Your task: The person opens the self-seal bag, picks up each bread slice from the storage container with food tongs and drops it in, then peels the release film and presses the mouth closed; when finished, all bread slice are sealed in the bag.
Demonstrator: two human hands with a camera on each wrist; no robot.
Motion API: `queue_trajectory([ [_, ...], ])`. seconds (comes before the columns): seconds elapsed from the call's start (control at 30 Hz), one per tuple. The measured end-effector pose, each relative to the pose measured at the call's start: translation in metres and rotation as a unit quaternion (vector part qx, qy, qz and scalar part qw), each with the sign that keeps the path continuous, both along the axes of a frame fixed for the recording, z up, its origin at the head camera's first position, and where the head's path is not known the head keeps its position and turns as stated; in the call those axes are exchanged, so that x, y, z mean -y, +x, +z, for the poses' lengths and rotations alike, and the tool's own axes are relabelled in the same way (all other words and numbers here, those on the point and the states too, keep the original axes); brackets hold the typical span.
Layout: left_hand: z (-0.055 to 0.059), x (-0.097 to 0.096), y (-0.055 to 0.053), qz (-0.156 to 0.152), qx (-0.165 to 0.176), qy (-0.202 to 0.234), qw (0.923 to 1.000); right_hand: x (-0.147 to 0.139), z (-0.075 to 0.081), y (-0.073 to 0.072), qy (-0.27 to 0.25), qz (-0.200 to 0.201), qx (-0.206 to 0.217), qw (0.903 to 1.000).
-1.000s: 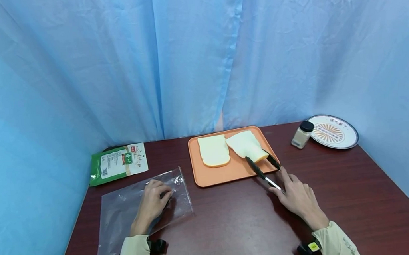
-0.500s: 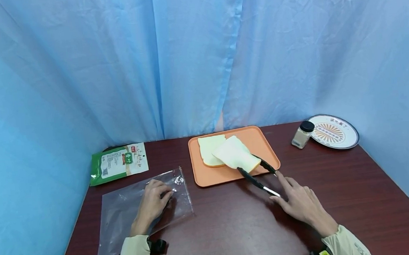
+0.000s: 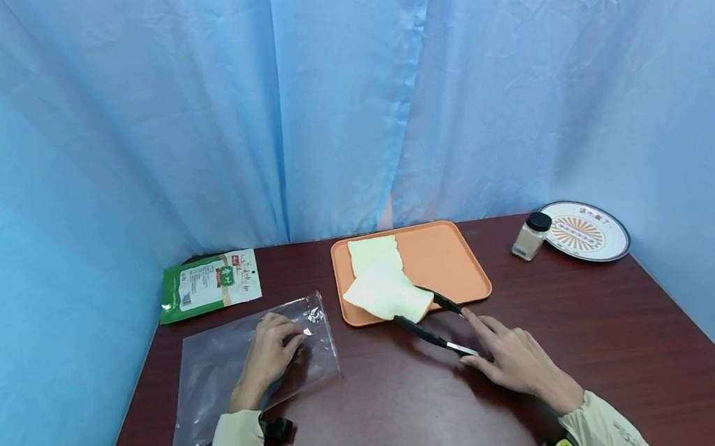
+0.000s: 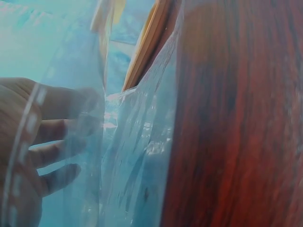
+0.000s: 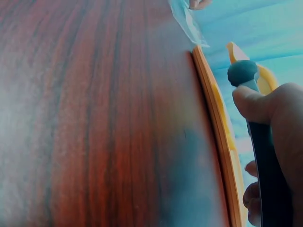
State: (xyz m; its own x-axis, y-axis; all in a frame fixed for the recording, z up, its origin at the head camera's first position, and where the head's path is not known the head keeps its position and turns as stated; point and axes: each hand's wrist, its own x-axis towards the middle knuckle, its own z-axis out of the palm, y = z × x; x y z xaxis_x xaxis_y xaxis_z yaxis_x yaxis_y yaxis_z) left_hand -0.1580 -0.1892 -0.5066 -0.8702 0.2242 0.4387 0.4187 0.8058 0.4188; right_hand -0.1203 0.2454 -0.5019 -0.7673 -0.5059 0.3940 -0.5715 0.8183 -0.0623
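My left hand [image 3: 269, 352] pinches the upper film of a clear plastic bag [image 3: 208, 368] lying on the table. In the left wrist view, the film of the bag [image 4: 142, 156] stands partly lifted, with my fingers seen through it. My right hand [image 3: 520, 364] grips black-and-silver tongs [image 3: 426, 332], thumb on one arm and fingers on the other. Between the tong tips is a slice of bread [image 3: 382, 291], tilted over the front left of the orange tray [image 3: 451, 254]. It partly covers another slice [image 3: 374, 252] lying on the tray.
A green-and-white packet [image 3: 211, 285] lies at the back left. At the back right stand a black-lidded seasoning jar [image 3: 530, 237] and a patterned plate [image 3: 587, 231]. Blue curtains [image 3: 348, 98] enclose the table's back and sides.
The tongs have carried the held slice leftward and toward me, from the tray's right side to over its front left, now overlapping the other slice. My left hand has stayed put.
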Motion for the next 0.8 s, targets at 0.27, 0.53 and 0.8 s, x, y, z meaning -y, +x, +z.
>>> queue_trajectory([
  [0.27,0.001,0.001,0.002,-0.004,-0.002,0.009,1.0,0.007,-0.002,-0.003,0.009,0.079,-0.011,0.9968],
  [0.53,0.0,0.0,0.002,-0.018,-0.018,0.018,0.9995,0.012,-0.003,-0.005,0.029,0.095,-0.002,0.9951],
  [0.8,-0.001,-0.002,0.003,-0.017,-0.008,0.025,0.9995,0.016,-0.002,-0.009,0.038,0.11,-0.014,0.9931],
])
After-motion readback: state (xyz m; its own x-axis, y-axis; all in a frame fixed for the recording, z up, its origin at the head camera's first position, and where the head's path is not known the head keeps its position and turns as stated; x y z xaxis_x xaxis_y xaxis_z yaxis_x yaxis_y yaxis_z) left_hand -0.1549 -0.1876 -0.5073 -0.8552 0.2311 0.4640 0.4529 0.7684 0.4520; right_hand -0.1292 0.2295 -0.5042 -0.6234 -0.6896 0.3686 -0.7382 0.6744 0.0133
